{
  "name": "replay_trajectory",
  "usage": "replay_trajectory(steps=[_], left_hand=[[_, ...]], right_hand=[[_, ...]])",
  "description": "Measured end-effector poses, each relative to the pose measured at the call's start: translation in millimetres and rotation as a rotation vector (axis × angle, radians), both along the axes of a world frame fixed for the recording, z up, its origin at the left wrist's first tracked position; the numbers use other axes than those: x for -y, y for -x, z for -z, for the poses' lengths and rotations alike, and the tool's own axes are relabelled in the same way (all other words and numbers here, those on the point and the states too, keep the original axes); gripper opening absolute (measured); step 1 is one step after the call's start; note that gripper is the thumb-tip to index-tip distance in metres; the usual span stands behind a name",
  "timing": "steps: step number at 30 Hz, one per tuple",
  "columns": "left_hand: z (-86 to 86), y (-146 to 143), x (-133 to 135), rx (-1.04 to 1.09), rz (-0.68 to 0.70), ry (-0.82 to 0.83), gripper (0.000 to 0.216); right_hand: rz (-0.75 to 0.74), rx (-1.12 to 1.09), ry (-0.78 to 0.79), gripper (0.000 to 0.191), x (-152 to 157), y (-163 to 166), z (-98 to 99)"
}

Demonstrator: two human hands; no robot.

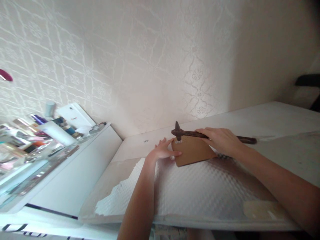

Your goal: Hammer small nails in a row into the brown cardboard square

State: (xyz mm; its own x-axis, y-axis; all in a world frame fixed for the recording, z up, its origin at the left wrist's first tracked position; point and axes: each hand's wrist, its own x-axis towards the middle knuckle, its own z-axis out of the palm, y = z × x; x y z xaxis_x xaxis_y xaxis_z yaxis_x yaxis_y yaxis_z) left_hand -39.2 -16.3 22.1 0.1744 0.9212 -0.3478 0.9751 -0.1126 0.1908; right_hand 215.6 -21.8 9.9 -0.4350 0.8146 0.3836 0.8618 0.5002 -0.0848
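My right hand (223, 141) is wrapped round the handle of a dark, worn hammer (191, 133), whose head is over the far left corner of a flat brown board (193, 151). My left hand (163, 150) holds that board by its left edge, the thumb lying on top and the other fingers spread at the side. Small light marks or pieces, too blurred to name, show on the board close to the hammer head. Beneath the board lies a white quilted, textured sheet (200, 188).
The white table (270, 120) runs along a patterned wall (155, 66). On the left stands a white cabinet (67, 181), its top crowded with bottles, tubes and a white box (76, 116). A dark object (308, 80) juts in at the far right.
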Motion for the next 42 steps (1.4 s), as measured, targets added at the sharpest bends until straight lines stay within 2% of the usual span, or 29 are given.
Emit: replay_trajectory(steps=[6, 11, 18, 24, 42], left_hand=[[-0.9, -0.9, 0.5, 0.010, -0.002, -0.007, 0.106], [-0.5, -0.7, 0.1, 0.020, -0.012, 0.000, 0.108], [0.6, 0.2, -0.5, 0.040, -0.011, -0.010, 0.110], [1.8, 0.2, -1.4, 0.013, 0.001, -0.009, 0.105], [1.5, -0.2, -0.9, 0.038, -0.009, -0.013, 0.106]], right_hand=[[0.044, 0.006, 0.009, 0.033, -0.1, -1.9, 0.2], [0.010, -0.011, 0.018, 0.034, -0.4, -2.1, 1.0], [0.041, -0.006, 0.013, 0.034, -0.6, -1.5, 0.3], [-0.023, -0.062, 0.008, 0.033, -1.1, -0.2, 2.7], [0.048, -0.004, -0.008, 0.034, 0.0, -0.4, 0.6]])
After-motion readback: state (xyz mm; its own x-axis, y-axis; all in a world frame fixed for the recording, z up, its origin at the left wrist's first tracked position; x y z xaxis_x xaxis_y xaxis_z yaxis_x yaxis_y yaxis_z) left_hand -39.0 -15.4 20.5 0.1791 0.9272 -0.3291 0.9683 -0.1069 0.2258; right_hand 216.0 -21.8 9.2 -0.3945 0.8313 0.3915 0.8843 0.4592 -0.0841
